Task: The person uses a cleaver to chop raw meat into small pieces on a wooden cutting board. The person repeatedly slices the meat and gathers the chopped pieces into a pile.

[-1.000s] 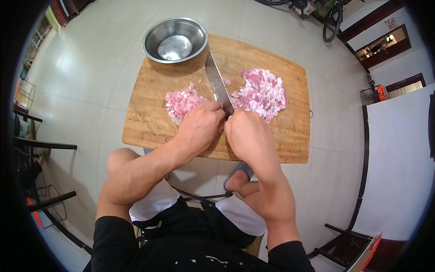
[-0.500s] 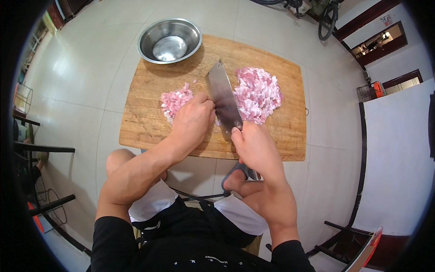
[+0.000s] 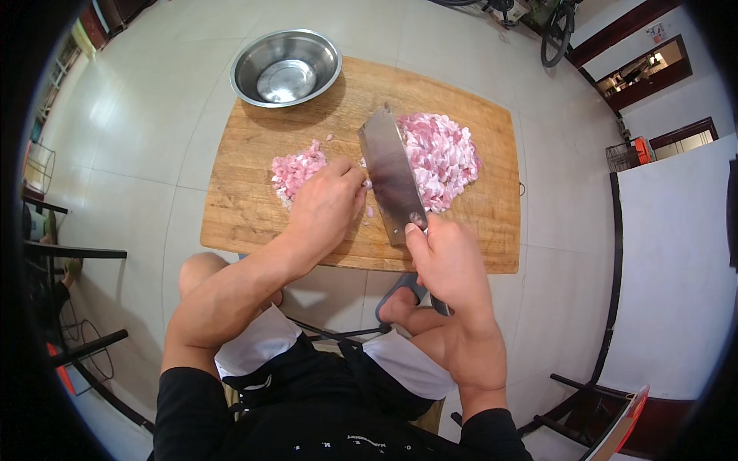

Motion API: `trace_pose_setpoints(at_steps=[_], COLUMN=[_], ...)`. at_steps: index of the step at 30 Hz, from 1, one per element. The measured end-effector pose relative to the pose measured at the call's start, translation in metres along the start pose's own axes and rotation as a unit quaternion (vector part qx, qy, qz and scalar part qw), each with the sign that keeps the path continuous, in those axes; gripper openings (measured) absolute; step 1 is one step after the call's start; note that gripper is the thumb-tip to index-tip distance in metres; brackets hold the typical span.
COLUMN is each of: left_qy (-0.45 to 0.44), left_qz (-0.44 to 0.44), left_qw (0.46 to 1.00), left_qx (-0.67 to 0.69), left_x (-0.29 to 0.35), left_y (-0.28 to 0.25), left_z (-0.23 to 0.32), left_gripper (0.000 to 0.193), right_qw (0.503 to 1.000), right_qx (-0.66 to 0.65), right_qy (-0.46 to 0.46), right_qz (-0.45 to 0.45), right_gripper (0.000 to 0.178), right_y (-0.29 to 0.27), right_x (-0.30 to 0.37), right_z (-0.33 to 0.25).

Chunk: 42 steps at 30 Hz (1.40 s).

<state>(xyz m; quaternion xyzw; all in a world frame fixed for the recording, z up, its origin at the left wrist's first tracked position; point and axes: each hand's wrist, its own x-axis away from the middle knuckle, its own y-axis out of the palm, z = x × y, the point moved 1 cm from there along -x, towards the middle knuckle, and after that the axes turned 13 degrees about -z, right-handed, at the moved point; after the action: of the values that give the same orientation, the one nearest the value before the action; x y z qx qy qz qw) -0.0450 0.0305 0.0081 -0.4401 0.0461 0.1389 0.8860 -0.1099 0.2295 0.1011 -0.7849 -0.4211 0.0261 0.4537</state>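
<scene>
My right hand (image 3: 452, 260) is wrapped round the dark handle of a cleaver (image 3: 393, 173). Its broad steel blade stands tilted over the wooden cutting board (image 3: 254, 223). Just left of the blade, my left hand (image 3: 327, 201) has its fingers curled and pressed together, with a small piece of meat (image 3: 367, 185) showing at the fingertips. Beyond that hand lies a small pile of diced pink meat (image 3: 298, 167). A larger heap of sliced pale-pink meat (image 3: 442, 161) sits right of the blade, which hides its left edge. Tiny scraps dot the board between.
A steel bowl (image 3: 286, 81) stands at the board's far left corner, with nothing in it. My knees and slippers are below the near edge. Dark chair or stool legs (image 3: 77, 251) stand at the left, a white-topped table (image 3: 669, 269) at the right, a bicycle (image 3: 557, 34) far off.
The cleaver and my right hand have shifted right, opening a gap between the blade and my left fingers. My left hand has hardly moved.
</scene>
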Motion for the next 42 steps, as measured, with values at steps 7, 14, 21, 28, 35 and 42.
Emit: trace_pose_setpoints(at_steps=[7,14,21,28,35,42], left_qy=[0.015,0.016,0.009,0.061,0.086,0.087], left_qz=[-0.010,-0.016,-0.025,-0.064,-0.025,-0.087], left_qw=[1.000,0.999,1.000,0.996,0.995,0.992], left_qx=[-0.018,-0.027,-0.008,0.002,0.050,-0.021], left_x=[-0.001,-0.003,-0.004,0.002,0.005,0.014], left_y=[0.000,0.000,0.001,-0.006,-0.015,-0.045], left_z=[0.000,0.000,-0.003,0.003,-0.002,-0.009], left_gripper=[0.010,0.009,0.007,0.010,0.018,0.032], right_qw=[1.000,0.996,0.996,0.999,0.992,0.995], right_qx=[0.011,0.085,0.061,0.046,-0.102,-0.071], right_qy=[0.014,0.013,0.015,-0.007,-0.062,-0.051], right_qz=[-0.018,-0.021,-0.059,0.008,0.034,0.052], right_gripper=[0.038,0.035,0.034,0.036,0.037,0.040], right_y=[0.005,0.003,0.003,0.010,0.005,-0.006], right_x=[-0.001,0.003,-0.022,-0.057,-0.062,-0.018], right_z=[-0.001,-0.012,-0.011,-0.002,0.016,0.007])
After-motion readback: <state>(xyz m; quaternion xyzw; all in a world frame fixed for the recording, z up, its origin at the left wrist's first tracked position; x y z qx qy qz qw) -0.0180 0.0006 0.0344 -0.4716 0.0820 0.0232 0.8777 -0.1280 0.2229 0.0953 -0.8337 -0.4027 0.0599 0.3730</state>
